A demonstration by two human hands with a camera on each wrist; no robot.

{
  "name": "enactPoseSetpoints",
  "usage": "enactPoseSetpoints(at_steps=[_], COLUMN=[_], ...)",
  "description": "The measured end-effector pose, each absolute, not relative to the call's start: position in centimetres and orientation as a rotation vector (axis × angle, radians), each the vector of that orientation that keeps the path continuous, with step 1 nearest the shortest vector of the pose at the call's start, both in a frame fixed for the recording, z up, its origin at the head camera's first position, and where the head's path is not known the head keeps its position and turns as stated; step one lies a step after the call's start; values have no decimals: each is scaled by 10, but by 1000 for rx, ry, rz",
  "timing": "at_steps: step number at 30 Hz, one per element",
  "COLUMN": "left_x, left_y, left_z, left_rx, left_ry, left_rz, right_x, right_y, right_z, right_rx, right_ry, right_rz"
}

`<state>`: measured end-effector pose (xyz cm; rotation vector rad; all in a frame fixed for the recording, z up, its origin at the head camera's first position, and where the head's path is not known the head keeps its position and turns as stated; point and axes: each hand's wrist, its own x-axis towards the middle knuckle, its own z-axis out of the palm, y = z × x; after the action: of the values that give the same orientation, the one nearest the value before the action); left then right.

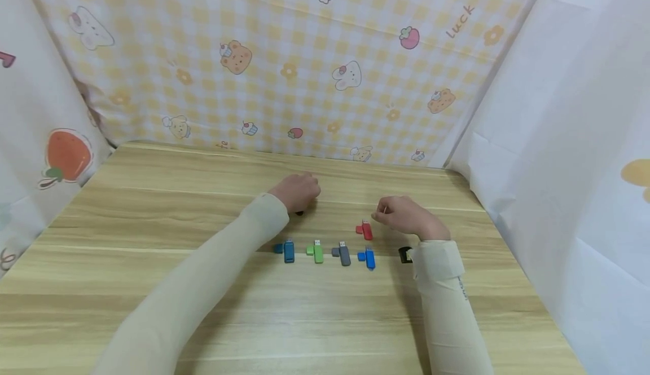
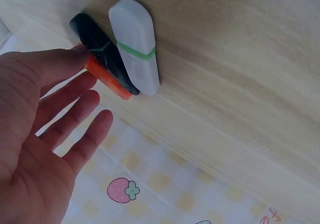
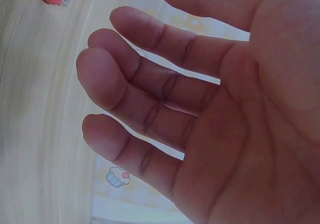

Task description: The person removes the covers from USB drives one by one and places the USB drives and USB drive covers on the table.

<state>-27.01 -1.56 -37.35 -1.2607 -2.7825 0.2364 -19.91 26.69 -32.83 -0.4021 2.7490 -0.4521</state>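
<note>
Four uncapped drives (image 1: 318, 252) lined up, red drive (image 1: 367, 230) uncapped just behind, near the slack, empty right hand (image 1: 406, 216); orange drive (image 2: 106, 79), pinched by left hand (image 1: 296, 193) beside black drive (image 2: 95, 37) and white drive (image 2: 134, 29), apparently still left.

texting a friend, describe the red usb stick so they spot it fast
On the wooden table, find the right hand. Left of it in the head view, beyond the bright blue USB stick, lies the red USB stick. Unlike its neighbours, it is red.
</note>
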Motion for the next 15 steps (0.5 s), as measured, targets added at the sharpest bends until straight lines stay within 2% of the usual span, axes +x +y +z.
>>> enactPoseSetpoints(at_steps=[15], left_x=[-261], left_y=[-9], left_z=[-349], left_rx=[-1282], left_ry=[-2797], left_rz=[37], right_x=[-198], right_y=[257], right_z=[-327], right_rx=[-389], right_ry=[2748], right_rz=[-461])
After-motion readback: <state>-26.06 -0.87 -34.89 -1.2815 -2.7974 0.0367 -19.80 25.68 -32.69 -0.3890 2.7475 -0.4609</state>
